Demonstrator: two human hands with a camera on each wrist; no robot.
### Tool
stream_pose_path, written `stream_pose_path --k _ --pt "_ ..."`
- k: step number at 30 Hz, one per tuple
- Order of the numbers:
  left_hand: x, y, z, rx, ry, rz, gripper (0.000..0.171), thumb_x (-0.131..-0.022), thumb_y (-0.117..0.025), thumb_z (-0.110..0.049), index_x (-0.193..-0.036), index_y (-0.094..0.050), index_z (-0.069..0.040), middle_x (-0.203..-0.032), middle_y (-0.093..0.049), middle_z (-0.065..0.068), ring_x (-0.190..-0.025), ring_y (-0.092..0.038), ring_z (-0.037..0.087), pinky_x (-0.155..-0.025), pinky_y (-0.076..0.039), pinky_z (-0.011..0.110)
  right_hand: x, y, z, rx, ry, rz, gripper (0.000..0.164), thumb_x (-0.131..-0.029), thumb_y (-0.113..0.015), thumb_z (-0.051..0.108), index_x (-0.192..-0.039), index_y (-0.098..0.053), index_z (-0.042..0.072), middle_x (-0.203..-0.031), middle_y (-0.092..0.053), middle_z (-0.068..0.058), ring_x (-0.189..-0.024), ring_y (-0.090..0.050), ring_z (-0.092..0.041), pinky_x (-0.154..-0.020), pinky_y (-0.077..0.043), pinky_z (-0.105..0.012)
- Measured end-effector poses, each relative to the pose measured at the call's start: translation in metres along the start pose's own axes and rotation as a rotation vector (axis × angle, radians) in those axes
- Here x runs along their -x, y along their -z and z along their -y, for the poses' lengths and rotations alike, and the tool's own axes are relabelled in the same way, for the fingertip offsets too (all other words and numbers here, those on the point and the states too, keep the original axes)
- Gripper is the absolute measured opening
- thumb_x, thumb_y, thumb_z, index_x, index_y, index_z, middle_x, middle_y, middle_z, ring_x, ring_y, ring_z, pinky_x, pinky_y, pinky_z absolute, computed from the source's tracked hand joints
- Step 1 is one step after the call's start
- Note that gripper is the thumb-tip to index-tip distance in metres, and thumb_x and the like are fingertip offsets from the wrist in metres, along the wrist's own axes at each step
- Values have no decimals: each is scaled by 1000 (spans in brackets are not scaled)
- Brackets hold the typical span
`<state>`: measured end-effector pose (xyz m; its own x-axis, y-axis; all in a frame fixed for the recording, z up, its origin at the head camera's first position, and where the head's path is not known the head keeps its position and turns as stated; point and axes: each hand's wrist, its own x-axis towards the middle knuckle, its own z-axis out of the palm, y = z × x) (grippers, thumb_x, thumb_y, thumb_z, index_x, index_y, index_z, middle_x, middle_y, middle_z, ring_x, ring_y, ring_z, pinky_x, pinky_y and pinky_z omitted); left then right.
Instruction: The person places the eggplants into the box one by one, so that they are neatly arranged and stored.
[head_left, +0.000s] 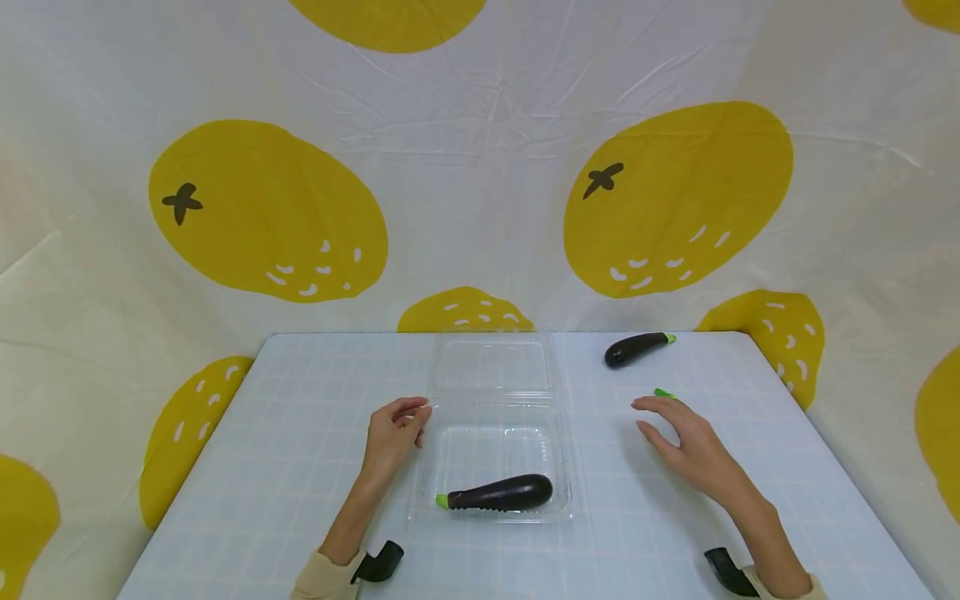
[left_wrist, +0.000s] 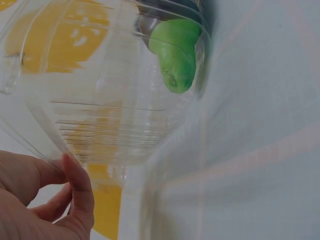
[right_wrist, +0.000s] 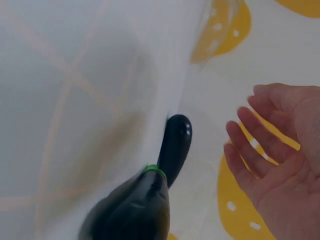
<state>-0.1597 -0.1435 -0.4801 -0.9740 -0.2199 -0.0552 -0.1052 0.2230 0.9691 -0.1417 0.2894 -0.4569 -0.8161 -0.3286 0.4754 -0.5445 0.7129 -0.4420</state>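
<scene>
A clear plastic clamshell container [head_left: 491,454] lies with its lid [head_left: 491,367] folded back toward the wall. Inside its base is a toy-like dark purple eggplant [head_left: 501,493], green stem end [left_wrist: 176,52] to the left. My left hand [head_left: 393,435] pinches the container's left rim between thumb and finger [left_wrist: 77,180]. To the right of the container, my right hand [head_left: 686,442] hovers with fingers spread and holds nothing [right_wrist: 280,145]. Below it is a second eggplant [right_wrist: 132,210], mostly hidden by that hand in the head view. A third eggplant [head_left: 636,350] rests farther back.
The table [head_left: 285,467] has a pale checked cloth. Behind it hangs a white curtain with large yellow fruit prints [head_left: 270,208]. Black camera mounts [head_left: 378,562] sit at both wrists, by beige sleeves.
</scene>
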Motion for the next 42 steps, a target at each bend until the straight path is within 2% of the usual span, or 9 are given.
stream_pose_path --k 4,15,27,29,31,34,36,42 --pt "0 0 0 5 -8 0 21 -96 -74 -9 -113 -72 1 -86 -69 22 -54 -54 15 -51 -46 22 5 2 -5 1 -33 -13 36 -86 -78 -5 -120 -70 3 -123 -69 -15 -121 -58 -41 -105 -19 0" --pt "-1 0 2 1 -18 0 20 -96 -74 -9 -112 -73 1 -86 -69 21 -54 -54 14 -50 -46 22 18 10 -22 14 -50 -59 36 -86 -77 -6 -119 -69 4 -122 -67 -14 -113 -57 -36 -103 -20 1" --pt "-1 -1 1 -2 -12 -9 19 -95 -74 -7 -112 -72 2 -87 -70 22 -54 -53 14 -50 -46 21 28 20 -37 54 -112 -22 38 -87 -78 -4 -123 -67 2 -126 -63 -18 -115 -57 -39 -100 -18 1" --pt "-1 -1 0 2 -13 -8 19 -95 -74 -8 -112 -72 2 -87 -70 23 -53 -53 14 -50 -46 21 30 21 -40 69 -137 -4 38 -88 -78 -2 -124 -67 2 -127 -62 -20 -116 -56 -40 -108 -32 -11" --pt "-1 -1 0 5 -15 -4 20 -95 -74 -8 -112 -72 2 -88 -70 23 -53 -53 14 -50 -46 22 32 22 -42 74 -167 18 39 -88 -78 -1 -125 -66 1 -128 -61 -22 -117 -55 -42 -110 -42 -35" --pt "-1 -1 0 3 -14 -1 20 -95 -74 -9 -113 -72 2 -88 -70 24 -53 -53 15 -50 -46 22 33 24 -44 70 -224 59 40 -89 -78 1 -127 -64 0 -130 -58 -26 -119 -53 -46 -94 -43 -65" --pt "0 -1 0 -2 -10 -2 20 -95 -74 -9 -113 -72 1 -87 -69 24 -53 -53 15 -50 -47 22 35 26 -45 60 -259 88 42 -90 -77 1 -129 -62 -1 -132 -55 -28 -120 -51 -48 -94 -42 -70" --pt "0 -2 -1 -16 -7 -6 21 -96 -74 -11 -113 -72 1 -86 -69 24 -53 -54 16 -51 -47 22 40 27 -47 67 -336 163 47 -92 -75 3 -134 -55 -3 -133 -50 -33 -120 -49 -51 -96 -41 -73"
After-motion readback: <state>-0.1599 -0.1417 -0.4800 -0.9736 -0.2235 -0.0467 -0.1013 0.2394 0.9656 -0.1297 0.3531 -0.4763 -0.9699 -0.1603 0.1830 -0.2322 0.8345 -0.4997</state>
